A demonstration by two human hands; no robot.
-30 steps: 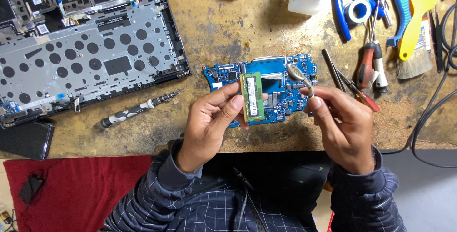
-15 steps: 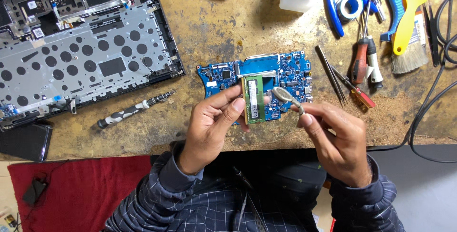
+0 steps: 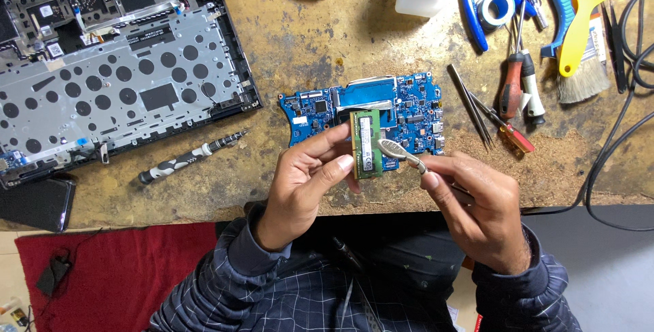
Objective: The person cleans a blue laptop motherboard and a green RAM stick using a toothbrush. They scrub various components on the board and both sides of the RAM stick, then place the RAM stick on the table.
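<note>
Presently the left hand pinches a green memory module upright over the blue circuit board, while the right hand grips a small brush touching it; light, steady strokes along the module seem wise.

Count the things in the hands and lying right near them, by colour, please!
Green: 1, the memory stick in the left hand.
Blue: 1, the circuit board.
Silver: 1, the small brush in the right hand.
Black: 1, the screwdriver.
Total: 4.
</note>
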